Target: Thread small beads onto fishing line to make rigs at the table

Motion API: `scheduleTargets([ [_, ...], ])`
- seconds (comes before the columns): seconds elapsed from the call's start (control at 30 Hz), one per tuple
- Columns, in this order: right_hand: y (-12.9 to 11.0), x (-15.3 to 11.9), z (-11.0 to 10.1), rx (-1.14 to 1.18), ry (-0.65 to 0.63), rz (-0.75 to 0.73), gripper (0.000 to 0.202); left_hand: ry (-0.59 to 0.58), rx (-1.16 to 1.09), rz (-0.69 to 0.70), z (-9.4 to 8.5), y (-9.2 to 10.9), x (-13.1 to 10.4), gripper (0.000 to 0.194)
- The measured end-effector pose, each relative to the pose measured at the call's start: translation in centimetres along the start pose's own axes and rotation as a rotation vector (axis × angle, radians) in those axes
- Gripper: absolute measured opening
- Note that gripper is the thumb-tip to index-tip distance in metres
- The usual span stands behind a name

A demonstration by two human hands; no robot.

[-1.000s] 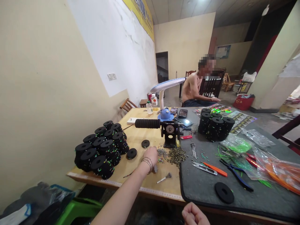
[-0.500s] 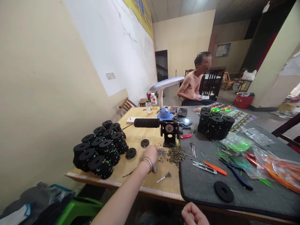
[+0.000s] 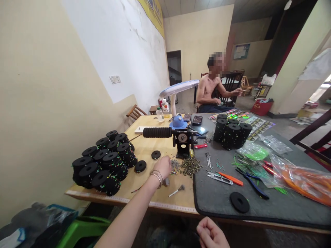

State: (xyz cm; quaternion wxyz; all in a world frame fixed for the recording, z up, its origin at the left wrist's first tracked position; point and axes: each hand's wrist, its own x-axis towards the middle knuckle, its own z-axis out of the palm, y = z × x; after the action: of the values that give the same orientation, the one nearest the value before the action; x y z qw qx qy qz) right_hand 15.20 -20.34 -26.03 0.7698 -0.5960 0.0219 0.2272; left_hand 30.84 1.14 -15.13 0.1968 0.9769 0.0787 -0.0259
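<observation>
Grey, shiny, tiny beads (image 3: 175,164) lie in loose pile on pale wooden tabletop (image 3: 141,146), just left of gold-and-black bead heap (image 3: 190,166). Step in hand looks like work at grey pile: left hand (image 3: 164,166) is right beside it. Next move seems to call for light, careful touch. Left arm (image 3: 133,212) reaches far from near side, silver bangles (image 3: 157,178) on wrist; fingertips hidden, cannot tell if pinching. Right hand (image 3: 212,234) low by near edge, fingers curled, pressed together; cannot tell if holding anything.
</observation>
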Motion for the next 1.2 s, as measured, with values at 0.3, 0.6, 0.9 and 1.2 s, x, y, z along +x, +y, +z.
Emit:
scheduleTargets([
  [0.3, -1.4, -1.3, 1.0, -0.041, 0.059, -0.013, 0.054, -0.033, -0.669, 0.253, -0.5, 0.1, -10.0, 0.004],
  [0.6, -1.8, -2.1, 1.6, -0.174, 0.056, -0.022, 0.045, -0.215, -1.236, -0.162, 8.0, -0.5, -18.9, 0.016],
  [0.9, -0.8, -2.7, 2.3, -0.285, -0.055, -0.039, 0.033, -0.247, -1.439, -0.253, 9.5, -0.5, -19.8, 0.027],
  [1.2, -0.4, -2.5, 2.3, -0.288, -0.063, -0.046, 0.026, -0.271, -1.490, -0.265, 9.9, -0.7, -19.8, 0.030],
])
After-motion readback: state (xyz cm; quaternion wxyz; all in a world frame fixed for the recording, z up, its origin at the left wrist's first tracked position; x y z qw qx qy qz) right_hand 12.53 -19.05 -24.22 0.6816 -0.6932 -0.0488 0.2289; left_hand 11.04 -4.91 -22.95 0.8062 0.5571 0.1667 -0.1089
